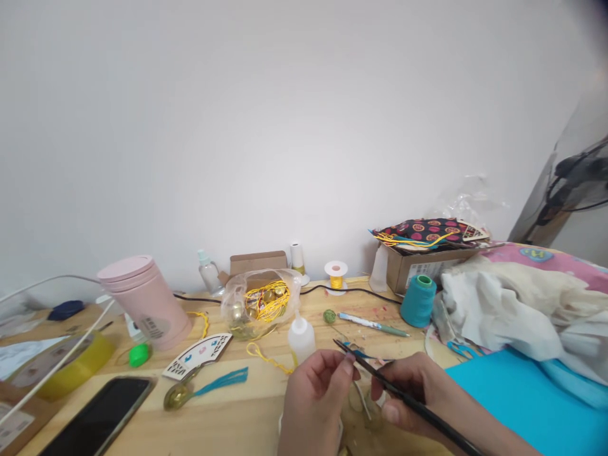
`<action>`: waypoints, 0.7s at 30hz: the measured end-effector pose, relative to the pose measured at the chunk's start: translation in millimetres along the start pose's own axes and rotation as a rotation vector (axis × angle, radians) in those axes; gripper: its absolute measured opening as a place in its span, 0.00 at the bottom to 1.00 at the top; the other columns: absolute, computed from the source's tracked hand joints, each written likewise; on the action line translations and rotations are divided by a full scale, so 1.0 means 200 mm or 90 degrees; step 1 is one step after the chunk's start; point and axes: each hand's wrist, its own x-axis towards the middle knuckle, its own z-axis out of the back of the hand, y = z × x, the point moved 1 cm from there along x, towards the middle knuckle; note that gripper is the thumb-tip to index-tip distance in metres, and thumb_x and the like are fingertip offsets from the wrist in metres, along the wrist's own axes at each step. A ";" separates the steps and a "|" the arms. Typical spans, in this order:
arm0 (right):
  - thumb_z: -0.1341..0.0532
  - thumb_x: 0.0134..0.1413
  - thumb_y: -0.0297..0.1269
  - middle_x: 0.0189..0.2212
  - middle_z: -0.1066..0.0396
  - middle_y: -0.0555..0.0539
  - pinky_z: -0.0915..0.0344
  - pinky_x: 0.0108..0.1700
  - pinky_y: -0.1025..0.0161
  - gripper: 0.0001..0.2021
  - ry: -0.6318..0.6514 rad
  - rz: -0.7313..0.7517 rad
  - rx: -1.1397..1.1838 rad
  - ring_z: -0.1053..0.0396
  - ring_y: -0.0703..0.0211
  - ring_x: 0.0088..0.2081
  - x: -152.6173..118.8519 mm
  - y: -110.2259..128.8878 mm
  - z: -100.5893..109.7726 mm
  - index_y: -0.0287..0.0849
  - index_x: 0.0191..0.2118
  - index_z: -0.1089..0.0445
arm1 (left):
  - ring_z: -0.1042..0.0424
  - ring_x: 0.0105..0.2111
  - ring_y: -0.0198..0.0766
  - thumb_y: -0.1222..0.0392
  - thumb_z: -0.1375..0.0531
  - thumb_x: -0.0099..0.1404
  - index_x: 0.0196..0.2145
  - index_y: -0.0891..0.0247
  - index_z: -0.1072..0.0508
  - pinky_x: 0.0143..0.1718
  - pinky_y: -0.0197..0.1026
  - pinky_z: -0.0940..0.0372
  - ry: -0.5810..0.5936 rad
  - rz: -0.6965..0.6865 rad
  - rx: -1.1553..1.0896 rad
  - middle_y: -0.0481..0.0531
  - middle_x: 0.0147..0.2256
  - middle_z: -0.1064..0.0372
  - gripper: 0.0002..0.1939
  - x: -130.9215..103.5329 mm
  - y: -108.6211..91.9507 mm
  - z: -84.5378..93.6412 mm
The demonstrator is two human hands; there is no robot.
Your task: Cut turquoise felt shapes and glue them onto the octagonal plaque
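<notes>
My left hand point(316, 392) is closed in a pinch at the lower middle; whatever sits between its fingertips is too small or hidden to name. In my right hand point(422, 392) lies a long thin black tool point(403, 396) tapering to a point, its tip beside the left fingertips. Whether it is tweezers or a single rod is unclear. Just behind the left hand stands a white squeeze bottle point(301, 339) with a narrow nozzle. Under the hands, a pale container point(281, 423) and a thin pale strip point(363, 399) show partly.
Left are a phone point(97, 418), tape roll point(78, 367), pink tumbler point(145, 304), fan-shaped piece point(198, 356) and teal tassel point(221, 382). Behind are a bag of gold bells and yellow cord point(266, 301) and a pen point(373, 324). Right are teal thread point(418, 301), a filled box point(427, 266) and blue sheet point(527, 399).
</notes>
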 end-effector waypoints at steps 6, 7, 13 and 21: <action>0.39 0.43 0.54 0.17 0.50 0.55 0.60 0.19 0.68 0.22 0.038 0.001 -0.033 0.55 0.68 0.20 -0.02 0.01 0.02 0.34 0.26 0.32 | 0.34 0.22 0.34 0.61 0.37 0.46 0.18 0.65 0.27 0.25 0.33 0.41 -0.011 -0.010 0.055 0.47 0.18 0.30 0.05 -0.01 -0.03 0.03; 0.39 0.43 0.54 0.17 0.50 0.56 0.60 0.19 0.68 0.22 0.042 -0.002 -0.034 0.55 0.68 0.20 -0.02 0.01 0.03 0.34 0.26 0.32 | 0.34 0.22 0.34 0.61 0.37 0.46 0.18 0.65 0.27 0.25 0.33 0.41 -0.007 -0.008 0.068 0.47 0.18 0.30 0.05 -0.01 -0.04 0.04; 0.40 0.43 0.55 0.17 0.50 0.56 0.59 0.19 0.69 0.24 0.039 -0.003 -0.030 0.55 0.68 0.20 -0.01 -0.01 0.03 0.33 0.28 0.31 | 0.35 0.22 0.33 0.61 0.38 0.47 0.19 0.66 0.28 0.25 0.33 0.42 0.042 0.040 0.110 0.47 0.18 0.31 0.06 0.00 -0.07 0.06; 0.40 0.43 0.55 0.17 0.50 0.56 0.60 0.19 0.69 0.23 0.053 0.000 -0.026 0.55 0.68 0.20 -0.02 0.00 0.03 0.34 0.27 0.32 | 0.38 0.19 0.31 0.60 0.38 0.47 0.17 0.66 0.28 0.23 0.32 0.45 0.059 0.070 0.127 0.46 0.17 0.32 0.07 0.01 -0.09 0.06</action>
